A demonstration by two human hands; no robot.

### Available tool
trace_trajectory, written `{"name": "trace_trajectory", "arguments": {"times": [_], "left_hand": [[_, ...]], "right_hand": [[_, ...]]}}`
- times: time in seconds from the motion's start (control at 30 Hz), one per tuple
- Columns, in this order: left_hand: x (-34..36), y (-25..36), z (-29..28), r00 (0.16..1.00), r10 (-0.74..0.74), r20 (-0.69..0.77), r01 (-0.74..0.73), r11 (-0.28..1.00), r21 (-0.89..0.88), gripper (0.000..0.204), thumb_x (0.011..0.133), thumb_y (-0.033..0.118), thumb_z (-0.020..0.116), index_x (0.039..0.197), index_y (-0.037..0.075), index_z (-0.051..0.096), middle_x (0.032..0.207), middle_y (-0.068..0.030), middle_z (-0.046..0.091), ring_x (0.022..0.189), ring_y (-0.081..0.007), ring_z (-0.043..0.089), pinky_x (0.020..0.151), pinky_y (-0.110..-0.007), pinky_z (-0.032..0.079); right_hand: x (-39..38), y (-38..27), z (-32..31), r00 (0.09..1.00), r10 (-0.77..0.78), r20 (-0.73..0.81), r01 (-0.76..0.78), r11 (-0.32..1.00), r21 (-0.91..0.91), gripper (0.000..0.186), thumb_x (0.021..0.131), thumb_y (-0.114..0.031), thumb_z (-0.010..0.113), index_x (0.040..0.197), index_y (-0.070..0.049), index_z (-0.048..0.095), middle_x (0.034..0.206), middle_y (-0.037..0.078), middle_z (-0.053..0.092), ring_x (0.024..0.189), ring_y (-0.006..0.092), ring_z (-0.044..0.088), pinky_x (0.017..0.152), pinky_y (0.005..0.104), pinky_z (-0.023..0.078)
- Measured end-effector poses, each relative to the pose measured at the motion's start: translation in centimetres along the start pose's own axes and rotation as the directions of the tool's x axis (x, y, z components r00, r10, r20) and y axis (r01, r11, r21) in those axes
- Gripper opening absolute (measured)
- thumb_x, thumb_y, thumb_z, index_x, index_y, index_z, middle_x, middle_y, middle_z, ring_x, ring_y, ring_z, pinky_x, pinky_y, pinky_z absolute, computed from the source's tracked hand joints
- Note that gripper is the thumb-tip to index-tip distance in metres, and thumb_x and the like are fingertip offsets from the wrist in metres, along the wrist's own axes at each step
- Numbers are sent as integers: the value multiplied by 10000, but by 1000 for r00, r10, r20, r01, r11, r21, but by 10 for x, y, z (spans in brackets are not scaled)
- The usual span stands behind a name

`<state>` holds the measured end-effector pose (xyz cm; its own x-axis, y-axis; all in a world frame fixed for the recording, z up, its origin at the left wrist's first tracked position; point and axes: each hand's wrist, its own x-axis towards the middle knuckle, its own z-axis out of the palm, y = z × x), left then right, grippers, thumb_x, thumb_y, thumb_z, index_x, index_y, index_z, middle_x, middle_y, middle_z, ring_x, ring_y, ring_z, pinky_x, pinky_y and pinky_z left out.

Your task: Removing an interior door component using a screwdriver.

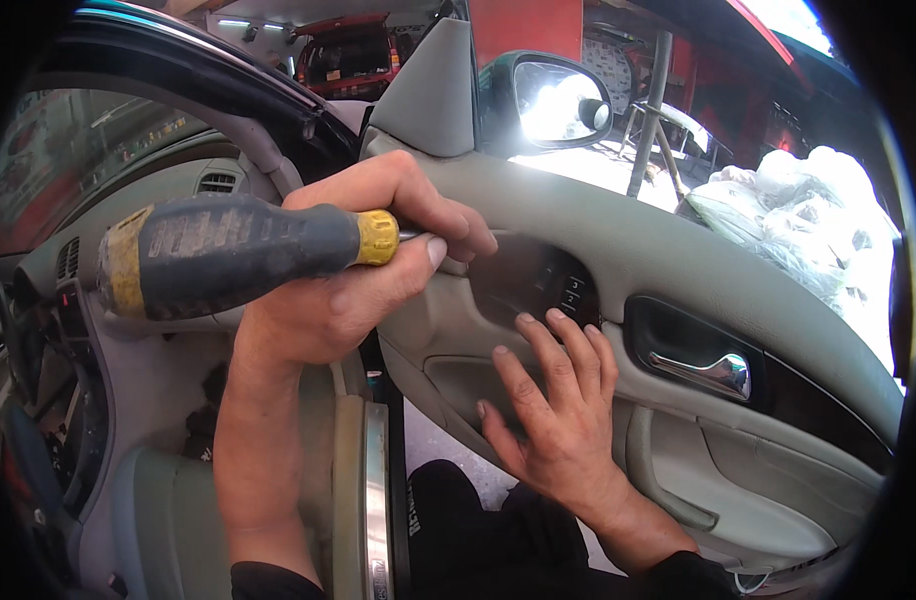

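Note:
My left hand (358,280) grips a screwdriver near the front of its dark grey and yellow handle (233,255); the handle lies back over the hand, and its tip is hidden behind my fingers, close to the door's dark glossy switch panel (523,275). My right hand (553,420) is open, fingertips spread over the lower part of that panel and the beige door trim (438,320) under it. A chrome inner handle (698,370) sits in a dark recess to the right of that hand.
The open car's dashboard (148,185) and seat (163,510) are on the left. A side mirror (553,95) is above the door. Beyond stand a metal pole (650,110), white bagged bundles (788,240) and, farther back, a red vehicle (343,55). An armrest (738,490) juts out at lower right.

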<state>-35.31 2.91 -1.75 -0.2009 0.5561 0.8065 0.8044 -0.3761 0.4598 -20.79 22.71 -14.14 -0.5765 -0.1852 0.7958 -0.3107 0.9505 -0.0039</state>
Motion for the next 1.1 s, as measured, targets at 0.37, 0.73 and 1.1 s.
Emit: {"name": "trace_trajectory", "arguments": {"times": [0.37,0.73,1.1], "left_hand": [[-38,1,48,965,263,-2,-250,921,300,358,855,-119,588,1159,60,645,1098,-264,798,971,-366,762,835,-430,621],[5,9,16,987,63,146,-89,980,176,163,1013,18,725,1164,-15,672,1128,-270,784,1057,-331,772,928,-437,629],[34,7,-2,983,-78,164,62,993,99,204,1030,116,759,1134,-30,662,1032,-175,773,1009,-243,770,939,-381,630]], "right_hand": [[-1,11,5,1000,-26,-12,25,998,-66,485,799,-199,824,1254,-55,741,1444,192,634,1432,413,544,1260,620,332],[-6,10,8,999,-38,-37,37,999,-7,430,795,-177,825,1205,-67,755,1404,173,662,1425,414,550,1254,645,330],[3,6,-4,994,-60,-88,68,994,88,268,808,-143,837,1048,-50,762,997,66,722,964,255,713,1264,702,325]]}}
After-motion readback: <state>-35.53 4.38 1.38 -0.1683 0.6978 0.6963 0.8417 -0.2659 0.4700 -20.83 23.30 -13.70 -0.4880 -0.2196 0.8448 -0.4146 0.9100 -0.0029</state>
